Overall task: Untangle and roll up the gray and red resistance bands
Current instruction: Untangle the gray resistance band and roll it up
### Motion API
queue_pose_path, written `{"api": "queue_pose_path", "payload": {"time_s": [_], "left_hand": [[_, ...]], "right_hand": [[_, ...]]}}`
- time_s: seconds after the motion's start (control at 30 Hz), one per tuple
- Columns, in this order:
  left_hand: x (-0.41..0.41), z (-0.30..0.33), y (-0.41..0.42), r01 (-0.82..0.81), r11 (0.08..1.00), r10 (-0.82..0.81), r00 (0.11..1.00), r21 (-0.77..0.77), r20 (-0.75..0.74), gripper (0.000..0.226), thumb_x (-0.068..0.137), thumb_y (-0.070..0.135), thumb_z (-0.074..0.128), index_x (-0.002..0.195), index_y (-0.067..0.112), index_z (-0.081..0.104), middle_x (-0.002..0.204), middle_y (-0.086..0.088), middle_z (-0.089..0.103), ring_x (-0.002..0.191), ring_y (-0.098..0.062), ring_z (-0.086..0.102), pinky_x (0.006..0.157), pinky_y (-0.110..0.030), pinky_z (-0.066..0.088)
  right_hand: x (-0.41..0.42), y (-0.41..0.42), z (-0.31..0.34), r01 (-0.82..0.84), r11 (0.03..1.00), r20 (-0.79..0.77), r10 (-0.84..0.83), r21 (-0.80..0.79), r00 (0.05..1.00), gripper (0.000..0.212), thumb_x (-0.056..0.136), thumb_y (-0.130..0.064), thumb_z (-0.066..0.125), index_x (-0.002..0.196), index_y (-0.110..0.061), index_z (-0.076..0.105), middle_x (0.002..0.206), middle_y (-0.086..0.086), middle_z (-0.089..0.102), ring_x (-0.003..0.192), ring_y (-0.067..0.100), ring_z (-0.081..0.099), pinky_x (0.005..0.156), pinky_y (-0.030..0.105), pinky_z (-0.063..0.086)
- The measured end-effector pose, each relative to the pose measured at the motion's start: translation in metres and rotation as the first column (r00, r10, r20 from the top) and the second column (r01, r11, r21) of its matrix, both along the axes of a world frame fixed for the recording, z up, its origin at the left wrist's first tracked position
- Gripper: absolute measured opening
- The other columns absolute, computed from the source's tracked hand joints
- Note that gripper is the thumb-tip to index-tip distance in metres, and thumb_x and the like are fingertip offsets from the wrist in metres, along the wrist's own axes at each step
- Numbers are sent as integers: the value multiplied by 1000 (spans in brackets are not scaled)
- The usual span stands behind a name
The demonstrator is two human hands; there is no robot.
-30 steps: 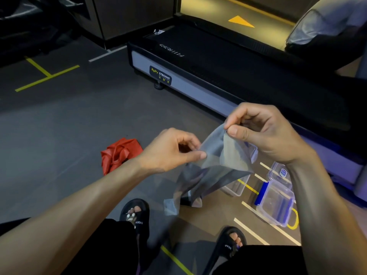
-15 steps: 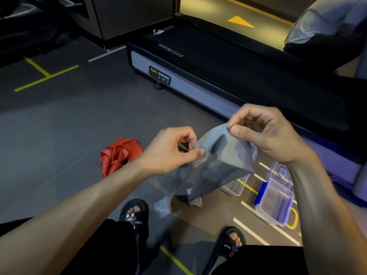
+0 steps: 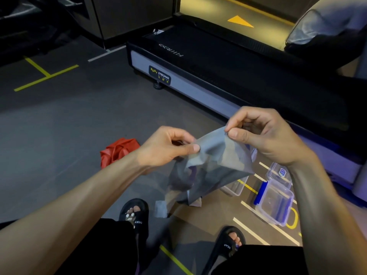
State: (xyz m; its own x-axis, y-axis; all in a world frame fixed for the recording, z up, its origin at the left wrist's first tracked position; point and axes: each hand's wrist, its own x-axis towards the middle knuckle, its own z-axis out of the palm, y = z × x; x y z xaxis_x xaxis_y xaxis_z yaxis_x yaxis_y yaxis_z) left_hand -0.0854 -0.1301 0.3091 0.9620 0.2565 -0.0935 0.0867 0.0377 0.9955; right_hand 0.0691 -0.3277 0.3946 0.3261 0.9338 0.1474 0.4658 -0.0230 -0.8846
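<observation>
A thin gray resistance band (image 3: pixel 214 165) hangs crumpled between my two hands above the floor. My left hand (image 3: pixel 168 145) pinches its top edge on the left with thumb and fingers. My right hand (image 3: pixel 260 133) pinches the band's upper right corner, a little higher. The band's lower folds droop toward my feet, its tail end near my left sandal. The red resistance band (image 3: pixel 117 151) lies bunched on the dark floor, partly hidden behind my left wrist.
A black treadmill (image 3: pixel 228 76) runs across the floor ahead. Clear plastic containers (image 3: pixel 276 203), one with a blue clip, sit on the floor at the right beside a clear tub (image 3: pixel 235 188). My sandalled feet (image 3: pixel 135 215) are below. Yellow lines mark the floor.
My hands have spread the gray band's top edge slightly wider and the fabric has opened between them. The red band has not moved.
</observation>
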Motion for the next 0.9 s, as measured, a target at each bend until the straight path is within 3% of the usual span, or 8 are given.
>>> {"api": "queue_pose_path", "payload": {"time_s": [0.2, 0.37, 0.47, 0.57, 0.67, 0.77, 0.9], "left_hand": [[2, -1, -2, -2, 999, 0, 999, 53, 33, 25, 77, -3, 84, 72, 14, 67, 63, 12, 62, 60, -2, 54, 61, -14, 46], [-1, -4, 1, 45, 998, -45, 999, -36, -17, 15, 74, 22, 84, 77, 20, 69, 75, 1, 60, 74, -15, 53, 68, -24, 46], [-2, -5, 1, 73, 996, -78, 993, -54, -91, 13, 74, 28, 82, 78, 22, 72, 75, 1, 62, 70, -11, 55, 64, -23, 46], [0, -7, -2, 31, 999, -29, 998, 23, -58, 15, 76, 17, 85, 79, 17, 70, 75, 0, 65, 71, -14, 58, 66, -25, 50], [2, -11, -3, 1, 989, -13, 996, 148, 83, 30, 80, 4, 85, 82, 20, 59, 72, 3, 60, 67, -12, 54, 65, -25, 48], [-1, -13, -3, -30, 959, -21, 984, 280, 175, 33, 83, 13, 82, 83, 23, 50, 74, -6, 57, 70, -15, 56, 69, -37, 50], [-2, -10, -3, -82, 925, 1, 977, 371, 212, 28, 84, 14, 82, 82, 26, 57, 79, 6, 63, 74, -10, 63, 65, -34, 53]], "right_hand": [[-7, 6, -3, -33, 999, -15, 32, -19, 999, 7, 89, -13, 71, 96, -11, 71, 91, 4, 71, 85, 11, 66, 78, 20, 51], [-5, 6, -4, -20, 1000, -40, 19, -16, 999, 7, 88, -13, 71, 95, -11, 71, 90, 2, 71, 84, 10, 66, 76, 19, 51], [-7, 7, -3, -44, 999, -28, 44, -29, 999, 9, 89, -14, 71, 96, -9, 71, 92, 4, 71, 85, 14, 67, 77, 22, 52], [-10, 11, -6, -74, 996, -35, 73, -49, 997, 8, 89, -13, 72, 96, -8, 71, 91, 5, 71, 84, 15, 66, 78, 24, 53], [-6, 11, -8, -36, 998, -23, 35, -46, 999, 9, 89, -14, 72, 96, -8, 71, 92, 4, 72, 85, 12, 67, 77, 22, 52], [-1, 8, -9, 36, 999, -21, -36, -20, 999, 6, 89, -14, 70, 94, -11, 71, 86, -5, 70, 80, 4, 64, 72, 14, 48], [1, 7, -11, 52, 999, -18, -52, -9, 999, 5, 89, -13, 70, 94, -10, 71, 82, -11, 69, 76, 1, 61, 69, 11, 46]]}}
